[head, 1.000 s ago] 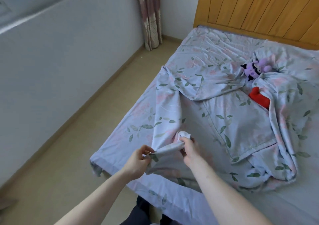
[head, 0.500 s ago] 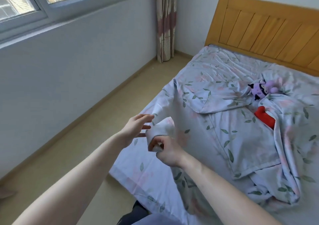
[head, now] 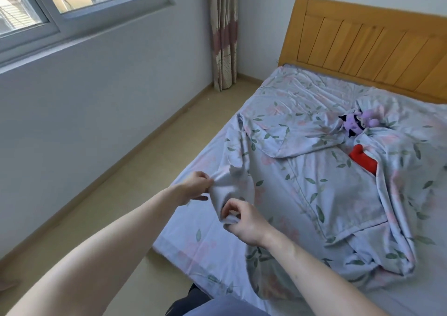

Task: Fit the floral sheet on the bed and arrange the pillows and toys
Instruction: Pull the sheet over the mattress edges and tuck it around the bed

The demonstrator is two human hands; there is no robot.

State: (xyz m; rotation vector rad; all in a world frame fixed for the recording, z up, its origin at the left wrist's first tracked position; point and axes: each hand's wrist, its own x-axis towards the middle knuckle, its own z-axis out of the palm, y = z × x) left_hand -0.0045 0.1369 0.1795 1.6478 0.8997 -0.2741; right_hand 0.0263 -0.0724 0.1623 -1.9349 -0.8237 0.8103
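The left hand (head: 197, 187), open-fingered half a second ago, now pinches the raised fold of the floral sheet (head: 302, 189). The right hand (head: 244, 223) grips the same bunched corner just below. Beyond, the sheet lies rumpled across the bed (head: 183, 243), half-covering a purple toy (head: 355, 123) and a red toy (head: 362, 162) near the headboard (head: 367, 47).

Two bare hands gather a bunched floral sheet (head: 302, 182) on a bed.
Left hand (head: 196, 189) and right hand (head: 244, 221) pinch a fold; purple toy (head: 355, 124) and red toy (head: 362, 162) lie nearer the wooden headboard (head: 362, 47).
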